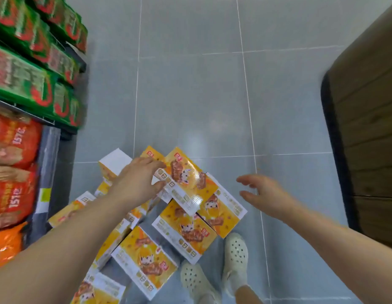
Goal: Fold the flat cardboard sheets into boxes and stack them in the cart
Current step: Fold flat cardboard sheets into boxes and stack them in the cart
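Observation:
Several yellow-and-white printed boxes (186, 231) lie in a loose heap on the grey tiled floor. The topmost box (186, 181) sits tilted over the others. My left hand (138, 181) reaches over its left edge, fingers spread, thumb near the box's white side; whether it touches is unclear. My right hand (263, 191) hovers to the right of the heap, fingers relaxed and apart, holding nothing. A white-topped box (115, 161) stands at the heap's far left. No cart is in view.
A shelf unit (48, 137) at left holds green cartons (33, 69) above and orange snack bags (13, 172) below. A dark wooden counter (370, 132) fills the right side. My feet in white clogs (234, 257) stand just behind the heap.

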### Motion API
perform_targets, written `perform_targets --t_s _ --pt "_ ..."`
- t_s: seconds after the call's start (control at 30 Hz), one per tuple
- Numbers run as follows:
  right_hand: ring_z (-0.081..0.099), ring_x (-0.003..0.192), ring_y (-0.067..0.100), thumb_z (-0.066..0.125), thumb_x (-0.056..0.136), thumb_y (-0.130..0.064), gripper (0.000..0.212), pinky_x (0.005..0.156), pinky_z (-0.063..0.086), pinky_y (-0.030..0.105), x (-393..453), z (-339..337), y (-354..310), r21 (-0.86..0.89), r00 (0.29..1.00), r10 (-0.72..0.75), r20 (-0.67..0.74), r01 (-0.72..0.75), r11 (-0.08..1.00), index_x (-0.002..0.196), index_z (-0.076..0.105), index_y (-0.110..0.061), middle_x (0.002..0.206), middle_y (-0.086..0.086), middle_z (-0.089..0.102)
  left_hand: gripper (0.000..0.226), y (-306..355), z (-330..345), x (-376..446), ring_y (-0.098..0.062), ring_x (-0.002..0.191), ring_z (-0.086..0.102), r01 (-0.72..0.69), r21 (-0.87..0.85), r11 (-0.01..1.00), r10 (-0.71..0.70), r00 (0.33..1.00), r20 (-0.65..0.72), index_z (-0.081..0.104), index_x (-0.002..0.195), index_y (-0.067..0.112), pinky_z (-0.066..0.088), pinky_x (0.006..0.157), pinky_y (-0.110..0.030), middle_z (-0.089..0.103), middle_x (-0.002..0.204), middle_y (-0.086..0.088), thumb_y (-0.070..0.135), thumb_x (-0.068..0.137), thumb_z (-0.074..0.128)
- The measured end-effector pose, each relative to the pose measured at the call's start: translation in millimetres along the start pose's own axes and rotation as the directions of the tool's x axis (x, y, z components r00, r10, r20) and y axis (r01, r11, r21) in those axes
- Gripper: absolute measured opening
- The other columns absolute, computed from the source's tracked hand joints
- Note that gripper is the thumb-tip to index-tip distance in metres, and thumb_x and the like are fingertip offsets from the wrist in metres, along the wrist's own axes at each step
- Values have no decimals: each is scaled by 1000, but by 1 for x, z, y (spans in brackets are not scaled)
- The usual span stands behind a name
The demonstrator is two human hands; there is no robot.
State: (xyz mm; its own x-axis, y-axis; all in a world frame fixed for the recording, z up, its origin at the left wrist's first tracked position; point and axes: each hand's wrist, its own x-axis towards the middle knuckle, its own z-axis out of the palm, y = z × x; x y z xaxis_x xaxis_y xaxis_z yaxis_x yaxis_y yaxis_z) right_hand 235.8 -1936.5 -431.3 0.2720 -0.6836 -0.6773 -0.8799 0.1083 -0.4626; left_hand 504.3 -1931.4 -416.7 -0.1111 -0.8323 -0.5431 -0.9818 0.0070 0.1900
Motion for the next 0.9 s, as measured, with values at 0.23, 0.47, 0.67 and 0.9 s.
perform_targets --t_s 0.23,0.47,0.67,0.9 --pt "48 119 21 53 90 -20 42 99 36 27 132 97 73 140 994 88 66 -96 985 131 44 -17 133 6 48 56 -34 114 137 -23 135 27 20 -71 997 -18 1000 25 36 136 15 23 109 -32 33 145 -9 32 85 54" --pt "49 106 18 59 86 -32 57 95 47 38 205 175 103 667 933 234 273 -359 653 137 33 -25 132 -4 34 95 -69 193 224 -23 142 11 197 -324 925 -178 980 87 10 144 29 17 115 -40 10 154 -12 52 70 65" --pt "56 111 20 71 75 -33 78 80 55 30 234 210 113 804 934 161 318 -356 477 140 29 -29 137 -2 40 108 -79 214 245 -25 136 29 213 -545 811 -175 977 123 9 143 32 27 111 -46 25 150 -7 43 61 78" --pt "53 114 23 79 68 -23 82 98 46 40 216 210 103 807 950 189 250 -312 501 136 34 -27 131 0 47 124 -68 193 223 -33 121 46 239 -585 775 -246 967 69 13 139 37 38 102 -51 46 132 -15 31 41 89"
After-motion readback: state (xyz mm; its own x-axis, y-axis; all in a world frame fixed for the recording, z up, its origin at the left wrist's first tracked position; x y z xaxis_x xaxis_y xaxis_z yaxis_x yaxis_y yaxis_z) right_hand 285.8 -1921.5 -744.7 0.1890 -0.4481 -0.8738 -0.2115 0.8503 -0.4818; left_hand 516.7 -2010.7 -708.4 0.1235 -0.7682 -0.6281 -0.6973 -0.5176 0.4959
